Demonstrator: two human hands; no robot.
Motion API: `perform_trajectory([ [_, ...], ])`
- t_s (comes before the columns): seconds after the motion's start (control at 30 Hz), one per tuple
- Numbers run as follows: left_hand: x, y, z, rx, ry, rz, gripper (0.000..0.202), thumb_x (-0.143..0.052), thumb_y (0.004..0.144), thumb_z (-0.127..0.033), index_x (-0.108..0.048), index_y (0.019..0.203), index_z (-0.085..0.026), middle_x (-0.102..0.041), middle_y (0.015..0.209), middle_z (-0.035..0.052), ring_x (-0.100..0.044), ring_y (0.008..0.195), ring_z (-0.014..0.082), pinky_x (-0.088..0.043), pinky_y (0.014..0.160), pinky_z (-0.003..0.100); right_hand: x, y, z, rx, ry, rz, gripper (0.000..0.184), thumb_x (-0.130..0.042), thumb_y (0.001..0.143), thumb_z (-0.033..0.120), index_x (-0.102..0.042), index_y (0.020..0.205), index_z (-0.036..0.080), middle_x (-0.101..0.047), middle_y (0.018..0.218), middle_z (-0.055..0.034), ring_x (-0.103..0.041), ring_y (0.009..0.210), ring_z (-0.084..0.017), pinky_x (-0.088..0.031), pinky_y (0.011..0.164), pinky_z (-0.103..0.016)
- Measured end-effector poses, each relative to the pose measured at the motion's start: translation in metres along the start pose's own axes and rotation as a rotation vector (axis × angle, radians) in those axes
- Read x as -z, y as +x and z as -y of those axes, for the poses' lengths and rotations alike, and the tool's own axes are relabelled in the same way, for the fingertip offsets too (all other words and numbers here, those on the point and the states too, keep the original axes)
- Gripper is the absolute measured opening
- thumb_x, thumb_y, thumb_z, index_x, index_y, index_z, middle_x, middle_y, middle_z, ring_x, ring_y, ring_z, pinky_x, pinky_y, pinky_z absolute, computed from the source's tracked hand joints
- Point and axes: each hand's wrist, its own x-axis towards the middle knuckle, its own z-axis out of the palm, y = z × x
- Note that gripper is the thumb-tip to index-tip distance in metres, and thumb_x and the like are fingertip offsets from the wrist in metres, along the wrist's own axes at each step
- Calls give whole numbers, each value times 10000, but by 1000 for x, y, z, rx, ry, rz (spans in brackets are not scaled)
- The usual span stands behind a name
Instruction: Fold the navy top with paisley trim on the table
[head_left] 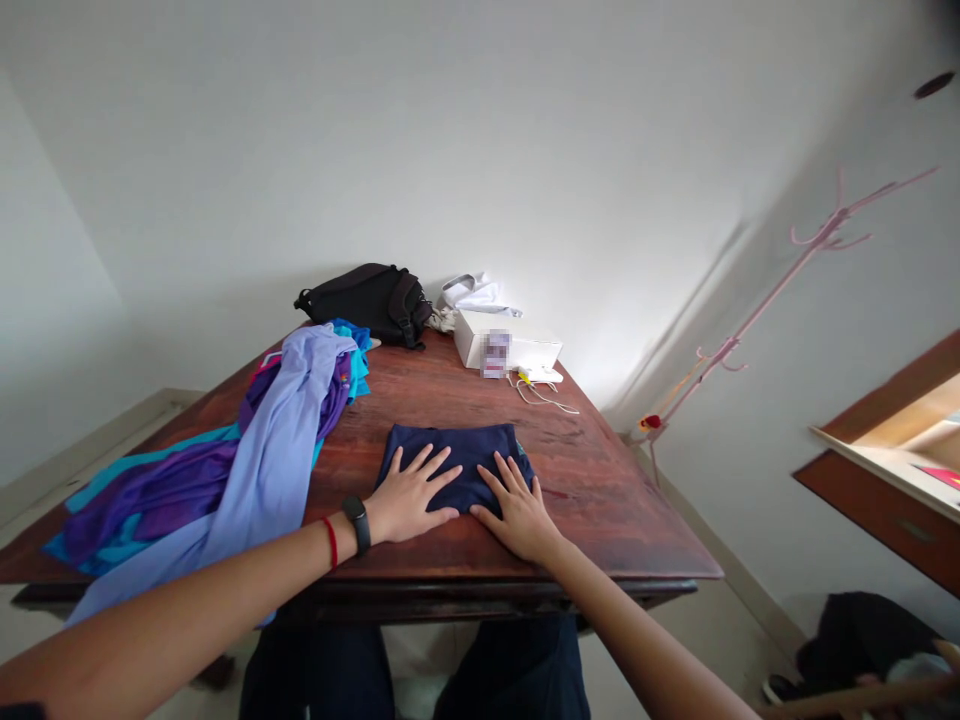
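A dark navy piece of clothing [457, 440] lies folded into a flat, compact shape near the front of the wooden table. My left hand [412, 495] rests palm down on its left part, fingers spread. On its right part lies my right hand [520, 510], also flat with the fingers apart. A small patterned bit shows at the cloth's right edge. Which kind of garment it is cannot be made out. To the left, a heap of loose clothes holds a lavender garment [281, 440] on top of a purple garment [187, 490] and turquoise pieces.
On the table [600, 500], a black bag [360, 300] lies at the back, beside a white box [517, 335] and a white cable [544, 397]. Some white cloth [472, 292] sits behind the box. A pink coat stand [765, 300] leans in view at the right, near an open drawer [892, 500].
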Motion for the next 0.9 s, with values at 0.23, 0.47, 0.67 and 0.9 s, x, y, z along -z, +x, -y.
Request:
perform_trajectory([
  [0.23, 12, 32, 59, 28, 19, 60, 716, -406, 930, -721, -288, 1558, -397, -141, 1671, 53, -157, 1518, 390, -132, 1122, 742, -1, 63, 7, 17, 31, 21, 734, -409, 925, 714, -322, 1555, 348, -115, 1681, -65, -106, 1539, -346, -130, 1155, -680],
  [0.47, 25, 72, 125, 68, 58, 106, 714, -405, 940, -710, -273, 1563, -388, -114, 1675, 52, -133, 1528, 361, -114, 1155, 687, -3, 144, 12, 38, 54, 54, 749, -380, 923, 730, -304, 1561, 346, -94, 1686, -61, -68, 1542, -344, -118, 1152, -682],
  [0.67, 29, 106, 181, 75, 79, 121, 692, -375, 956, -701, -264, 1565, -393, -106, 1678, 27, -129, 1532, 337, -112, 1173, 650, -15, 210, 10, 54, 60, 26, 780, -330, 910, 771, -298, 1562, 346, -98, 1686, -68, -65, 1540, -346, -87, 1146, -699],
  [0.9, 31, 148, 230, 98, 96, 161, 738, -357, 941, -728, -229, 1578, -378, -68, 1680, 18, -128, 1532, 334, -103, 1175, 649, -17, 271, 5, 39, 67, 37, 786, -307, 904, 786, -295, 1561, 355, -107, 1686, -62, -72, 1539, -336, -57, 1152, -689],
])
